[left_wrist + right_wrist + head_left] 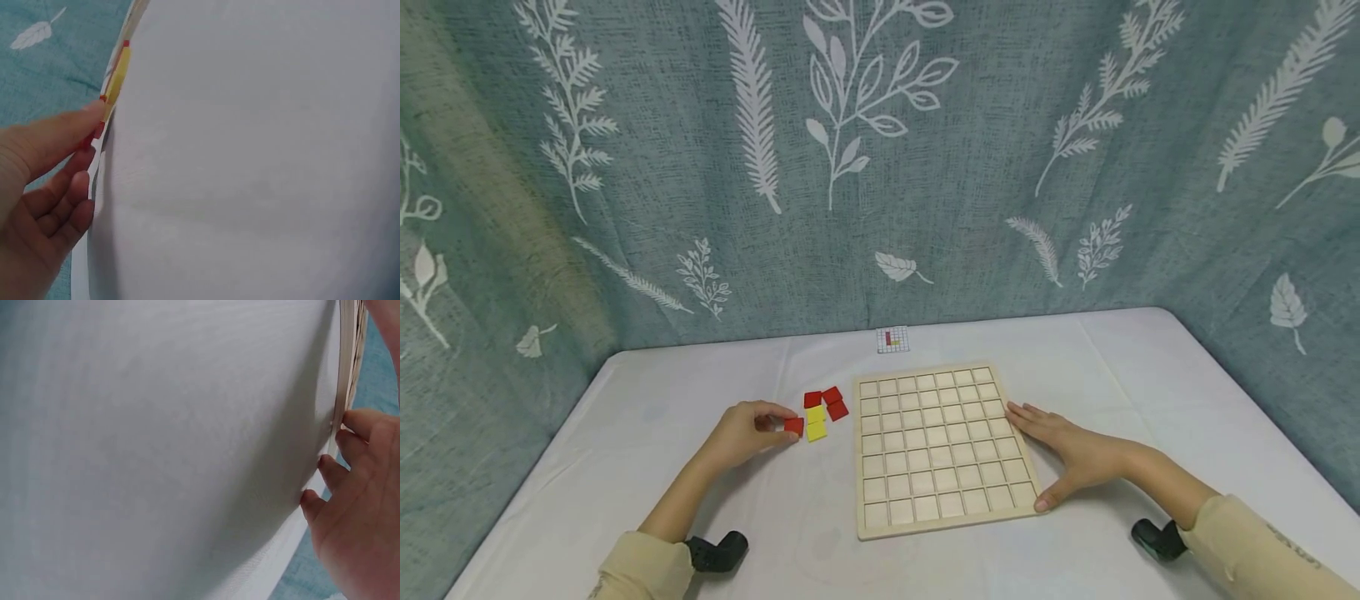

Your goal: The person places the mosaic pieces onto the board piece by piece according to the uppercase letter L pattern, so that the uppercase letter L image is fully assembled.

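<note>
On the left of the table my left hand (741,433) pinches a red square tile (793,427) between thumb and index finger. Right beside that tile lie two yellow tiles (816,431), one above the other. Several more red tiles (837,410) lie just behind them. In the left wrist view the yellow tiles (116,86) appear edge-on past the thumb. A wooden grid board (931,450) lies flat at the middle. Along its right edge rests my right hand (1078,454), fingers extended and thumb spread toward the near corner. The right wrist view shows fingertips touching the board's side (344,369).
A small printed grid card (892,339) with red and yellow marks lies at the table's back edge. White cloth (760,533) covers the table. A blue-green leaf-patterned curtain (700,167) hangs behind and at both sides. Black devices (718,552) are strapped at both wrists.
</note>
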Motion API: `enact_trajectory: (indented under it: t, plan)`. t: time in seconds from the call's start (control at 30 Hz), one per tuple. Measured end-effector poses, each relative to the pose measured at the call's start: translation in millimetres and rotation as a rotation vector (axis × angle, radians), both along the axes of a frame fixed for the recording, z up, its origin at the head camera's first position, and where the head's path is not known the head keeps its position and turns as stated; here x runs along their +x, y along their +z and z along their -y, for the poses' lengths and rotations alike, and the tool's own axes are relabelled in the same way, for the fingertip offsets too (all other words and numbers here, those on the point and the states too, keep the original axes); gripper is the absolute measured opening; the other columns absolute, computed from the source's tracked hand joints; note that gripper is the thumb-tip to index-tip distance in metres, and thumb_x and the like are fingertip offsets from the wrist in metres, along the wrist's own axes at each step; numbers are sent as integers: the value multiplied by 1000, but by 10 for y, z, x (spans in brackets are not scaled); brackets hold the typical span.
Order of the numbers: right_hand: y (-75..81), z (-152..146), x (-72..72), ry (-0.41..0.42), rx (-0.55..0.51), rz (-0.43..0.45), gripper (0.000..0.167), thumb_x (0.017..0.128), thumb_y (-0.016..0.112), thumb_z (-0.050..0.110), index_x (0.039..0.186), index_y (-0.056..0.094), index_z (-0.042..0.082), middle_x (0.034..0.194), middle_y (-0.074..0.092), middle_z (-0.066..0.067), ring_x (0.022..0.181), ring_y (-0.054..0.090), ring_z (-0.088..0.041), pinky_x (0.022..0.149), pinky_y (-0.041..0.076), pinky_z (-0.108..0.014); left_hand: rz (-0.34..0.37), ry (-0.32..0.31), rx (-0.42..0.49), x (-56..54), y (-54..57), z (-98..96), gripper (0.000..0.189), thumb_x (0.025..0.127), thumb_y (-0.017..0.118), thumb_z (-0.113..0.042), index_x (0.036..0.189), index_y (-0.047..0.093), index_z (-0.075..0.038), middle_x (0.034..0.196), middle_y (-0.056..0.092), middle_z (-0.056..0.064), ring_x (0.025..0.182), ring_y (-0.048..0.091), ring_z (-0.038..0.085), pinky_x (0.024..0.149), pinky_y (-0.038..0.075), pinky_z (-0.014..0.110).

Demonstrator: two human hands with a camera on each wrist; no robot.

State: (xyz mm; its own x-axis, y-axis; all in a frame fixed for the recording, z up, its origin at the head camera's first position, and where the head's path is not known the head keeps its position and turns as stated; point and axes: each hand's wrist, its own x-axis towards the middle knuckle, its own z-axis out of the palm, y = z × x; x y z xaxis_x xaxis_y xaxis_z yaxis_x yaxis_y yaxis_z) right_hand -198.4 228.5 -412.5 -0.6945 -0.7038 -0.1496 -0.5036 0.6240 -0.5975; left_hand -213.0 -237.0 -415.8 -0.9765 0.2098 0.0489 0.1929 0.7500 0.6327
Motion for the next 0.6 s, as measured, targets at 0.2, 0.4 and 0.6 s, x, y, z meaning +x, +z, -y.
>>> enact_trajectory:
  t: [0.2, 0.4, 0.6]
  plan:
    - [-11, -2, -1, -18, 15, 1, 119, 61, 78, 53, 146, 15, -1, 152, 8, -20, 137, 4, -45, 104, 8, -63, 30, 15, 52, 22, 27, 6, 31, 74, 78, -25, 99, 71, -8, 80, 61, 0, 72, 48, 15, 58, 41, 24]
    - [-12, 1, -13, -28, 35, -11, 119, 59, 78, 56, 146, 17, 1, 153, 10, -18, 138, 7, -43, 106, 11, -61, 4, 16, 70, 21, 66, -47, 31, 73, 78, -27, 97, 72, -9, 84, 62, 2, 73, 45, 16, 60, 39, 25]
    - [9, 30, -24, -34, 97, -59, 121, 55, 76, 60, 146, 20, 1, 152, 13, -17, 138, 15, -39, 106, 21, -55, -16, -1, 83, -8, 91, -175, 29, 73, 78, -23, 97, 72, -9, 83, 62, 2, 74, 46, 17, 62, 40, 26]
